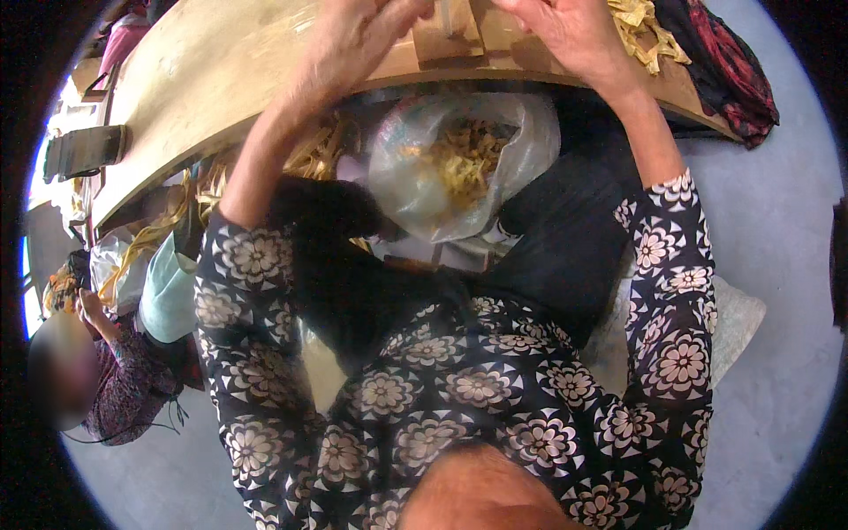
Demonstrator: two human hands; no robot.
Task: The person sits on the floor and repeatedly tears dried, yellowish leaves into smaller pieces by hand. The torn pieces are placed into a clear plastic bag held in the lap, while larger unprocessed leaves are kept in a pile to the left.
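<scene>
At the top edge of the view, my left hand [381, 23] is over a wooden worktable [199, 73], with its fingers partly cut off by the frame. My right hand [553, 20] is likewise cropped, to the right of a brown wooden block or box [450, 43] that lies between the two hands. Whether either hand grips anything cannot be made out. Crumpled yellowish strips [646, 33] lie on the table beyond my right wrist. Below the table edge, an open translucent plastic sack [530, 132] between my legs contains yellow and brown dry scraps [464, 159].
A black and red cloth [732, 73] hangs over the table's right corner. At far left sits another person in a patterned sleeve [126, 384], near a pale green bag or container [169, 291]. Long tan strips [318, 152] hang under the table. A dark box-like object [86, 152] stands at the left.
</scene>
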